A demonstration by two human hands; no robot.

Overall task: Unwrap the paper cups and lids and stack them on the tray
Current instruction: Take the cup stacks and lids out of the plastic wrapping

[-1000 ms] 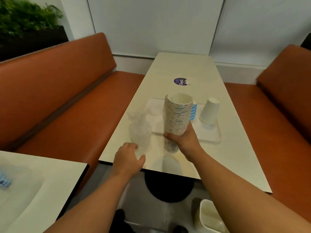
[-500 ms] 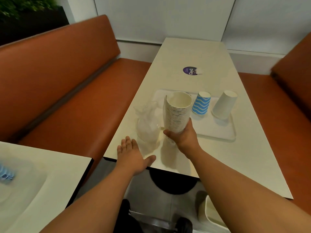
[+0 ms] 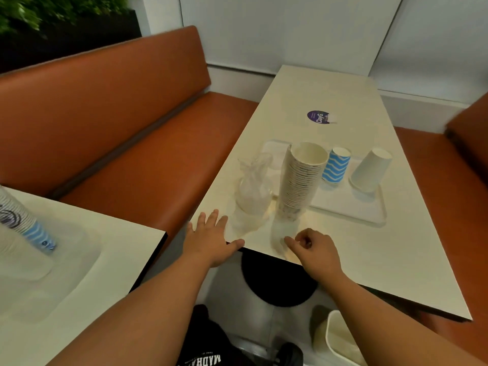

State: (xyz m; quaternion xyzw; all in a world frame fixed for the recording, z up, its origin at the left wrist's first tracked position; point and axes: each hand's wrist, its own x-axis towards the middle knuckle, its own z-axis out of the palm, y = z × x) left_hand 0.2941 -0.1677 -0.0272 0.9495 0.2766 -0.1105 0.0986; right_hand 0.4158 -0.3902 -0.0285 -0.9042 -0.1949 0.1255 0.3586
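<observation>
a tall cup stack [image 3: 301,178] leans at the tray [image 3: 369,215] edge; right hand [image 3: 314,253] pinches its loose wrapper [image 3: 284,231], left hand [image 3: 211,237] flat, fingers spread; a tug could topple it.

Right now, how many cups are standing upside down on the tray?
2: a blue wavy-striped cup in the middle of the tray, and a plain white cup toward its right end. The tall stack may hide others.

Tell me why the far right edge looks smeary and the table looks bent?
Head view: the orange bench at the right edge is motion-blurred; the wide lens bows the cream table; the clear plastic wrapper shows soft glare; the tall stack of paper cups stays fairly sharp.
</observation>
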